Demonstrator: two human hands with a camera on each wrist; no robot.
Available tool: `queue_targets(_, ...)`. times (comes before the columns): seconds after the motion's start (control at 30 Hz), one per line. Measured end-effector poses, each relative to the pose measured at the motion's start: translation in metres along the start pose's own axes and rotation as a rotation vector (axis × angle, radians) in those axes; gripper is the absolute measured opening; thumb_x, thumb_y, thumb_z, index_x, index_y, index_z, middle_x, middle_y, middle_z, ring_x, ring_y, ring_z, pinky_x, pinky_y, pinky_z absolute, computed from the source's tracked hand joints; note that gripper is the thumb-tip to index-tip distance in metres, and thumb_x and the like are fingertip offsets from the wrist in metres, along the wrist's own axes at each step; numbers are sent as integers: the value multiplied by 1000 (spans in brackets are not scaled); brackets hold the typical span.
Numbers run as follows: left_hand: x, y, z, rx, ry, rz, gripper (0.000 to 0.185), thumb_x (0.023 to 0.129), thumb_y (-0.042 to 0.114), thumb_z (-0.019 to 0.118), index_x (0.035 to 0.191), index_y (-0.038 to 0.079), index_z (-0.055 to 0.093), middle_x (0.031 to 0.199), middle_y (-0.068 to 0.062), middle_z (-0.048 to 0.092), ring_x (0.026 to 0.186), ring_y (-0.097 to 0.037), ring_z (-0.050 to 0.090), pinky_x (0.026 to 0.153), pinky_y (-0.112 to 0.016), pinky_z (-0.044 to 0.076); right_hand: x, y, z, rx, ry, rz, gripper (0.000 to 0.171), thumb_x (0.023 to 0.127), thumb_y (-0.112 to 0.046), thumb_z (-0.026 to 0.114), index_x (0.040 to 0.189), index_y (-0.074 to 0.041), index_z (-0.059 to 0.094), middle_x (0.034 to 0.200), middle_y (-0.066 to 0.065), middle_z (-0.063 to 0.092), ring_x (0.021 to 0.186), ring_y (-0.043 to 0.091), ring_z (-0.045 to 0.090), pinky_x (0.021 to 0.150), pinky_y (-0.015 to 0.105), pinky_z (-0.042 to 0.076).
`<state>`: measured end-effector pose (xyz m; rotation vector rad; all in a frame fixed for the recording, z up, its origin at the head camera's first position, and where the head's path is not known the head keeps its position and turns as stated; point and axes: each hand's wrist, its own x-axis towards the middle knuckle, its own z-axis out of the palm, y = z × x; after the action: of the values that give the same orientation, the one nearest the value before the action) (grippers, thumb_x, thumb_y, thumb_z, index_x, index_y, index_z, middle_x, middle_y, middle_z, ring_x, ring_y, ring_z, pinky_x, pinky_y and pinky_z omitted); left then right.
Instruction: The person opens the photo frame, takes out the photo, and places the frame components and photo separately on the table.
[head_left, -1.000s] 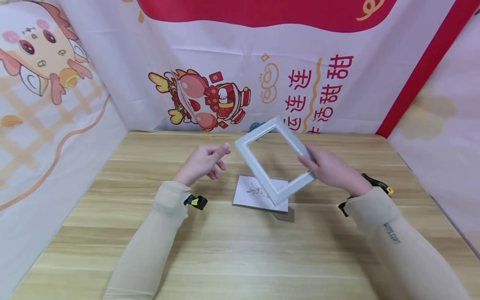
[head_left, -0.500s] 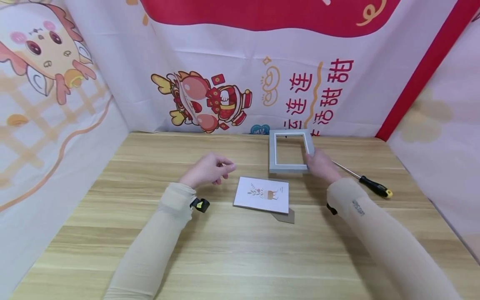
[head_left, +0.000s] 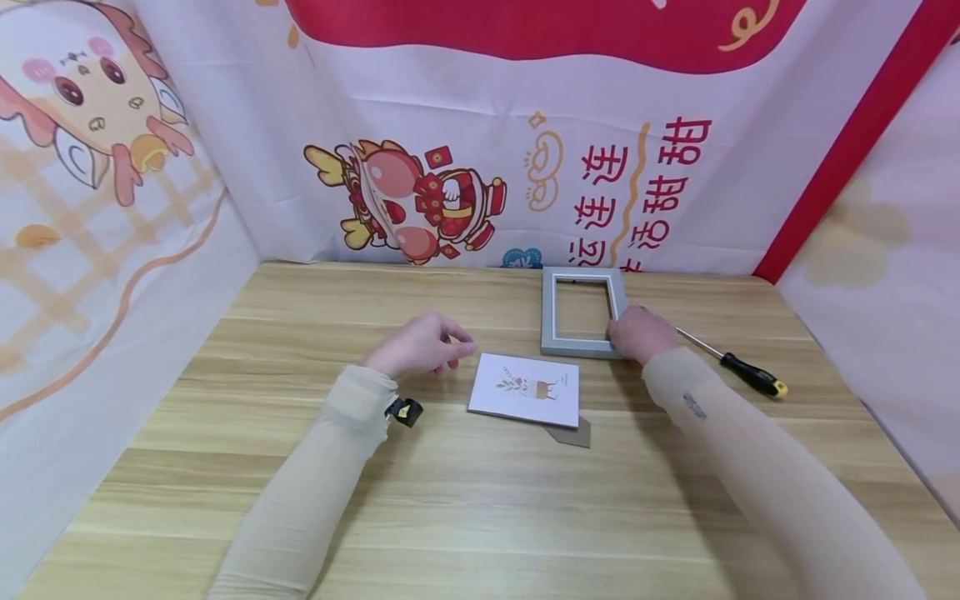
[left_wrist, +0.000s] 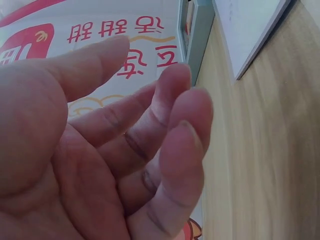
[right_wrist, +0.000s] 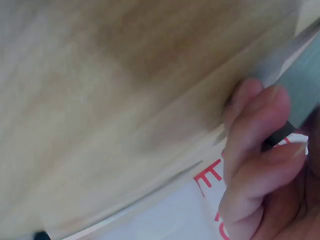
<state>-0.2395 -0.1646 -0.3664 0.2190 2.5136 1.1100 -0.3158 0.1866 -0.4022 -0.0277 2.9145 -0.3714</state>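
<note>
A grey picture frame (head_left: 548, 312) with an empty opening lies flat near the back of the wooden table (head_left: 480, 500). My right hand (head_left: 636, 333) grips its near right corner; in the right wrist view curled fingers (right_wrist: 255, 145) wrap the frame's edge (right_wrist: 305, 85). My left hand (head_left: 423, 343) hovers left of a white printed card (head_left: 525, 388), fingers loosely curled and holding nothing. The left wrist view shows that hand (left_wrist: 125, 150) empty, with the frame (left_wrist: 197, 35) and card (left_wrist: 250, 25) beyond it.
A screwdriver (head_left: 750, 375) with a black and yellow handle lies right of the frame. A brown backing piece (head_left: 573, 433) sticks out from under the card. Printed cloth walls (head_left: 450, 167) close in the table on the left, back and right.
The frame was held up tilted over the card; my right hand has carried it back and laid it flat. The left hand has sunk slightly. The screwdriver is now uncovered.
</note>
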Motion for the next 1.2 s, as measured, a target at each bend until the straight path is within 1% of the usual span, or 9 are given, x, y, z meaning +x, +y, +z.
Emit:
queue_targets(0.17, 1, 0, 4, 26, -13, 7, 29, 96, 31, 67, 118, 14, 71, 93, -14, 70, 65, -35, 61, 57, -32, 47, -1, -1, -1, -72, 13, -25, 39, 98, -29, 44, 70, -6, 58, 75, 16, 59, 67, 30, 55, 57, 42, 47)
queue_targets(0.3, 3, 1, 7, 52, -16, 4, 27, 95, 31, 68, 117, 14, 71, 92, -12, 69, 62, -29, 60, 57, -31, 47, -3, 0, -5, -101, -9, -45, 45, 101, -35, 45, 68, -7, 57, 71, 14, 59, 64, 28, 55, 54, 40, 47)
queue_targets(0.4, 4, 1, 9, 72, -19, 6, 28, 94, 31, 69, 117, 14, 72, 91, -11, 69, 60, -26, 59, 58, -32, 47, -8, 0, -12, -139, 15, -75, 49, 102, -39, 46, 66, -8, 57, 69, 12, 58, 62, 26, 54, 53, 38, 46)
queue_targets(0.53, 5, 2, 11, 86, -29, 19, 29, 93, 31, 71, 116, 13, 72, 90, -10, 69, 60, -25, 58, 58, -31, 48, -21, -10, -27, -155, 82, -134, 35, 101, -32, 54, 80, -5, 62, 74, 12, 61, 66, 28, 56, 55, 41, 48)
queue_targets(0.67, 5, 1, 11, 87, -29, 18, 30, 93, 31, 71, 117, 13, 72, 92, -9, 70, 62, -26, 60, 59, -32, 49, -39, -27, -34, -148, 98, -313, 29, 97, -26, 63, 108, -1, 70, 92, 15, 71, 84, 32, 66, 73, 49, 54)
queue_targets(0.77, 5, -2, 10, 108, -4, 25, 33, 93, 31, 70, 121, 12, 70, 95, -7, 69, 69, -27, 62, 63, -33, 49, -51, -40, -27, -136, 68, -480, 37, 95, -26, 68, 122, -2, 69, 101, 14, 72, 91, 29, 67, 82, 48, 54)
queue_targets(0.97, 7, -7, 9, 213, 35, 125, 46, 92, 34, 71, 132, 12, 64, 109, -4, 65, 96, -22, 59, 82, -37, 52, -73, -57, -4, -108, -43, -621, 42, 94, -30, 70, 129, -7, 67, 117, 12, 67, 102, 25, 65, 91, 45, 53)
queue_targets(1.07, 9, -12, 12, 290, 10, 177, 55, 90, 38, 74, 137, 13, 60, 126, -7, 62, 112, -23, 57, 95, -41, 50, -78, -60, 8, -110, -61, -628, 45, 93, -32, 71, 130, -7, 66, 122, 12, 65, 107, 25, 63, 94, 45, 52)
queue_targets(1.2, 6, -15, 18, 421, 1, 223, 74, 83, 45, 79, 144, 12, 53, 145, -12, 49, 133, -29, 44, 109, -47, 38, -79, -60, 20, -138, -61, -562, 57, 88, -42, 75, 134, -11, 63, 127, 11, 62, 112, 26, 59, 97, 45, 50)
